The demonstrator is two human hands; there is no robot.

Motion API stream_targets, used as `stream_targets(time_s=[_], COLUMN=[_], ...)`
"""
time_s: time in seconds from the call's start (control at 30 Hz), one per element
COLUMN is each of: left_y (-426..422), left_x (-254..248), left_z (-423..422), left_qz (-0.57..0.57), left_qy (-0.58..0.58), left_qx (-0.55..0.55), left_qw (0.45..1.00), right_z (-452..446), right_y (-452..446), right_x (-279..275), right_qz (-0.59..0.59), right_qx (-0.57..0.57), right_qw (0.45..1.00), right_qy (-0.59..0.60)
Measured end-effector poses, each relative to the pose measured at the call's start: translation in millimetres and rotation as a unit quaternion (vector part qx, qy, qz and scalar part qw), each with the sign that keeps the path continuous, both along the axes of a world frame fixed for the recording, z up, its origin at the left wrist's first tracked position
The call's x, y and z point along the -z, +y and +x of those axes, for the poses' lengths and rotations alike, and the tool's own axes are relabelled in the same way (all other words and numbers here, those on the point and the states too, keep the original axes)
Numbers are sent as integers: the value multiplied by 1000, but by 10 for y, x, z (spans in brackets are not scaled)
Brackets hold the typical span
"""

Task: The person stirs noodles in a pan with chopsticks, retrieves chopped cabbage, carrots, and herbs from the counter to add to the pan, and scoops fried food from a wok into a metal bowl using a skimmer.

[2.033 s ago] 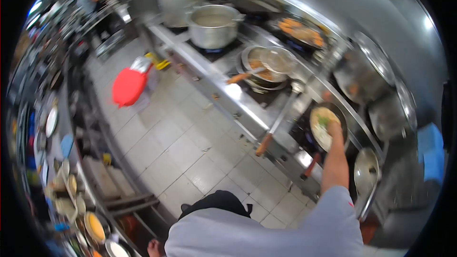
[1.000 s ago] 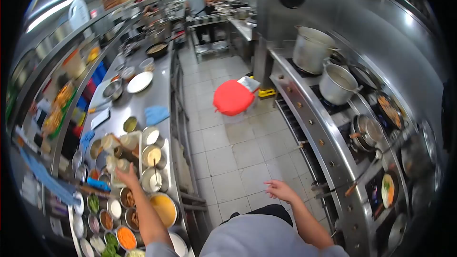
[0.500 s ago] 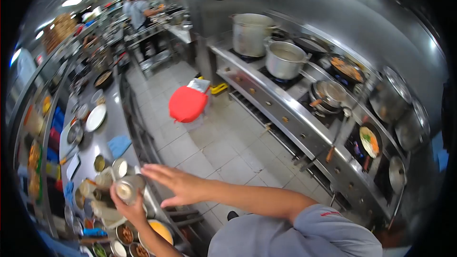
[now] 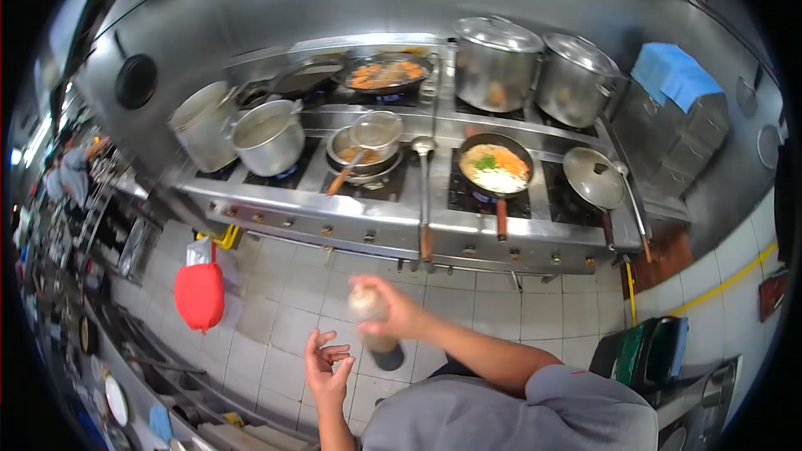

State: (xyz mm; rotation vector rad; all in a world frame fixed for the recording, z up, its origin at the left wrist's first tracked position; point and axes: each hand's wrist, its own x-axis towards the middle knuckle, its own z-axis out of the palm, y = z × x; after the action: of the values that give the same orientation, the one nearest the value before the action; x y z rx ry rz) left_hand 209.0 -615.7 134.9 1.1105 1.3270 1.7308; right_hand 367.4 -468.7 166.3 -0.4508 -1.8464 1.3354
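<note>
A clear bottle with a cream-coloured top (image 4: 368, 311), slightly blurred, is gripped in my right hand (image 4: 399, 311) above the floor, in front of the stove. Just to its lower left is my left hand (image 4: 327, 365), empty, with the fingers loosely curled and apart. On the front of the stove sits a frying pan (image 4: 502, 140) holding white, orange and green food in separate patches. Its wooden handle points toward me. A ladle (image 4: 423, 150) lies to the left of that pan.
Large pots (image 4: 499, 63) with lids stand at the back. A pan of orange pieces (image 4: 386, 73) sits over a flame. A strainer (image 4: 376, 129) rests on stacked pans. A red-covered bin (image 4: 200, 296) stands on the floor at left. A lidded pan (image 4: 594, 177) is at right.
My view has swung right from the counter to the stove. The bottle has passed from my left hand to my right, and my left hand has let go.
</note>
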Motion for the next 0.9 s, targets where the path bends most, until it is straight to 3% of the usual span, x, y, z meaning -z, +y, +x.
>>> stream_targets(time_s=[0.07,0.1,0.13,0.17,0.23,0.27,0.3,0.33,0.4,0.47,0.5,0.53,0.57,0.77,0.8,0.83,0.9], left_y=[225,306,350,362,305,227,110,-43,-369,-866,-1088,-1606,-1831,-2281,-2280,-2278,-1929], left_x=[366,566,756,954,1373,1636,1914,2113,2352,2797,2810,3411,3359,3089,3092,3118,3217], left_z=[208,288,366,416,457,449,416,406,469,404,370,189,137,164,174,263,6], left_qz=[-62,-116,-140,-143,-250,-251,-283,-316,-419,-478,-519,-429,-398,-296,-265,-382,-199], left_qy=[42,81,132,133,205,203,210,215,63,-33,106,323,405,514,532,475,664], left_qx=[15,14,5,2,13,9,-4,-16,-74,-104,-59,-28,29,79,79,43,95], left_qw=[997,990,981,981,946,946,936,924,903,871,846,843,823,801,800,792,715], right_z=[768,1152,1536,1850,2412,2664,2834,3010,3324,3553,3605,3648,3691,3452,3410,3433,3528], right_y=[405,604,812,1042,1378,1550,1723,1932,2366,2753,2943,3124,3250,3487,3537,3612,3830], right_x=[-153,-222,-263,-292,-498,-567,-628,-634,-557,-408,-280,-135,-16,262,202,176,215], right_qz=[-17,54,53,146,145,111,136,134,133,67,66,71,77,60,12,15,10], right_qx=[51,122,152,216,283,316,339,346,348,265,263,211,158,19,11,10,65], right_qw=[999,990,982,958,936,917,907,901,895,867,867,841,809,749,723,720,670], right_qy=[2,-36,-95,-120,-148,-218,-207,-224,-246,-416,-419,-493,-561,-659,-691,-693,-740])
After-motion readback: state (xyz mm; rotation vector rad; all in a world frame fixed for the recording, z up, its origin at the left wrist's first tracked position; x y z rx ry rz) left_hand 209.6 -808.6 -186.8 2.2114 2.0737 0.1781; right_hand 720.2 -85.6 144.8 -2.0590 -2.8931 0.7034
